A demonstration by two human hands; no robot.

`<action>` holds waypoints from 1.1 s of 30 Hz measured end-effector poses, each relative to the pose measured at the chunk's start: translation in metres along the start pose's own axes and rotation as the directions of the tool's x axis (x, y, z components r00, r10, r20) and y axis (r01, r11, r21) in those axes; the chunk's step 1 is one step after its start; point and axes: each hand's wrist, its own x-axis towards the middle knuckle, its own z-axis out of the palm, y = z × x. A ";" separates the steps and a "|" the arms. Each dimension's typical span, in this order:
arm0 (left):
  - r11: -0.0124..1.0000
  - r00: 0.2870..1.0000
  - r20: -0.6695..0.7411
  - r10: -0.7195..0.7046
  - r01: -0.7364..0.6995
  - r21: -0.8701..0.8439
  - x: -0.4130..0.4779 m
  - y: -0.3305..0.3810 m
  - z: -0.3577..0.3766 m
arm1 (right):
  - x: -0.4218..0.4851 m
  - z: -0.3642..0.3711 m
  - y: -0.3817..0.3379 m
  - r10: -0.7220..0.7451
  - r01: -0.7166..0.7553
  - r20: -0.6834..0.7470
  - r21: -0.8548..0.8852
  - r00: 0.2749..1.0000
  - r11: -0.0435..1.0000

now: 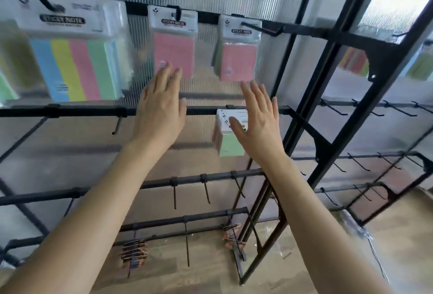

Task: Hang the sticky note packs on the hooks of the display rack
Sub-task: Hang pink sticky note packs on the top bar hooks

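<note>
Display rack (pixel 302 97), top rail, far left: a large clear pack (pixel 70 59) hangs on a hook and holds blue, yellow, pink and green note strips side by side.

Left hand (pixel 159 111): raised in front of the middle rail (pixel 70 112), grip apart, fingers straight and spread, holding nothing. Its fingertips overlap the lower edge of a second pack (pixel 173 43); contact cannot be determined. That pack hangs from the top rail and holds a pink pad.

Third pack (pixel 237 52): same rail, holds pink and green pads.

Fourth pack (pixel 230 147): hangs from the middle rail, holds pink and green pads.

Right hand (pixel 257 122): grip apart, thumb lying across the fourth pack's header card; contact cannot be determined.
</note>
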 end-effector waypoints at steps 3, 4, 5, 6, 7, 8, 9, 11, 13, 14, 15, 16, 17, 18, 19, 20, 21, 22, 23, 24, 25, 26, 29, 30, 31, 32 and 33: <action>0.999 0.996 -0.091 -0.020 0.022 0.031 0.033 -0.006 -0.002 | 0.042 -0.010 0.015 0.004 -0.006 -0.049 -0.030 0.999 1.000; 0.999 0.993 -0.121 -0.009 0.015 0.048 0.044 -0.008 -0.003 | 0.056 -0.013 0.019 0.003 -0.005 -0.060 -0.037 0.998 0.999; 0.998 0.990 -0.144 -0.004 0.014 0.068 0.055 -0.010 -0.003 | 0.070 -0.015 0.023 -0.004 0.000 -0.067 -0.049 0.998 0.999; 0.996 0.987 -0.161 -0.012 0.027 0.090 0.064 -0.011 -0.003 | 0.082 -0.017 0.027 -0.013 0.008 -0.074 -0.069 0.997 0.998; 0.992 0.985 -0.169 -0.033 0.053 0.114 0.072 -0.013 -0.003 | 0.094 -0.018 0.030 -0.023 0.015 -0.082 -0.094 0.996 0.995; 0.987 0.983 -0.174 -0.056 0.081 0.138 0.081 -0.014 -0.002 | 0.104 -0.020 0.033 -0.032 0.021 -0.087 -0.115 0.996 0.993; 0.982 0.981 -0.180 -0.076 0.105 0.156 0.087 -0.015 -0.002 | 0.113 -0.021 0.035 -0.038 0.026 -0.089 -0.124 0.995 0.992; 0.976 0.974 -0.209 -0.086 0.124 0.177 0.101 -0.019 0.000 | 0.128 -0.024 0.037 -0.055 0.042 -0.100 -0.121 0.993 0.992; 0.977 0.968 -0.230 -0.095 0.136 0.166 0.115 -0.023 0.002 | 0.141 -0.025 0.039 -0.090 0.075 -0.131 -0.118 0.987 0.990; 0.977 0.967 -0.236 -0.095 0.135 0.162 0.120 -0.025 0.002 | 0.147 -0.025 0.039 -0.112 0.095 -0.143 -0.121 0.983 0.988; 0.978 0.967 -0.242 -0.086 0.129 0.167 0.123 -0.028 0.003 | 0.152 -0.024 0.040 -0.134 0.116 -0.148 -0.127 0.980 0.985; 0.978 0.965 -0.253 -0.072 0.117 0.171 0.125 -0.030 0.003 | 0.157 -0.022 0.042 -0.154 0.134 -0.148 -0.135 0.977 0.982; 0.980 0.961 -0.271 -0.055 0.104 0.168 0.125 -0.032 0.003 | 0.160 -0.021 0.043 -0.171 0.150 -0.149 -0.138 0.974 0.979; 0.983 0.954 -0.297 -0.037 0.088 0.163 0.126 -0.034 0.003 | 0.163 -0.019 0.045 -0.188 0.168 -0.161 -0.134 0.969 0.977; 0.983 0.945 -0.327 -0.014 0.073 0.166 0.125 -0.034 0.002 | 0.165 -0.018 0.046 -0.212 0.190 -0.193 -0.124 0.958 0.974; 0.981 0.937 -0.350 0.008 0.060 0.182 0.125 -0.035 0.001 | 0.167 -0.016 0.047 -0.235 0.213 -0.238 -0.114 0.942 0.970; 0.977 0.930 -0.366 0.026 0.054 0.205 0.126 -0.035 0.000 | 0.168 -0.015 0.048 -0.252 0.231 -0.283 -0.106 0.925 0.967; 0.973 0.925 -0.377 0.038 0.052 0.224 0.127 -0.035 -0.002 | 0.169 -0.015 0.048 -0.265 0.243 -0.319 -0.108 0.910 0.964; 0.970 0.921 -0.387 0.048 0.050 0.238 0.130 -0.035 -0.004 | 0.171 -0.015 0.047 -0.275 0.247 -0.343 -0.122 0.898 0.961; 0.969 0.919 -0.391 0.051 0.049 0.242 0.132 -0.035 -0.006 | 0.172 -0.016 0.047 -0.280 0.244 -0.354 -0.145 0.892 0.959; 0.970 0.920 -0.389 0.047 0.051 0.238 0.135 -0.034 -0.008 | 0.174 -0.017 0.047 -0.280 0.234 -0.357 -0.168 0.891 0.958; 0.972 0.923 -0.384 0.041 0.052 0.228 0.137 -0.035 -0.008 | 0.176 -0.018 0.048 -0.274 0.220 -0.349 -0.186 0.896 0.957; 0.981 0.934 -0.356 0.017 0.054 0.188 0.141 -0.035 -0.007 | 0.180 -0.023 0.047 -0.249 0.196 -0.271 -0.210 0.930 0.958; 0.983 0.938 -0.348 0.014 0.051 0.176 0.140 -0.035 -0.007 | 0.179 -0.024 0.047 -0.248 0.200 -0.254 -0.202 0.935 0.959; 0.986 0.940 -0.342 0.018 0.040 0.162 0.140 -0.034 -0.008 | 0.179 -0.025 0.047 -0.249 0.206 -0.248 -0.188 0.936 0.960; 0.989 0.940 -0.339 0.028 0.023 0.143 0.138 -0.033 -0.010 | 0.178 -0.026 0.046 -0.249 0.211 -0.249 -0.173 0.936 0.962; 0.993 0.942 -0.332 0.039 0.001 0.121 0.136 -0.031 -0.014 | 0.177 -0.027 0.045 -0.249 0.214 -0.253 -0.159 0.935 0.964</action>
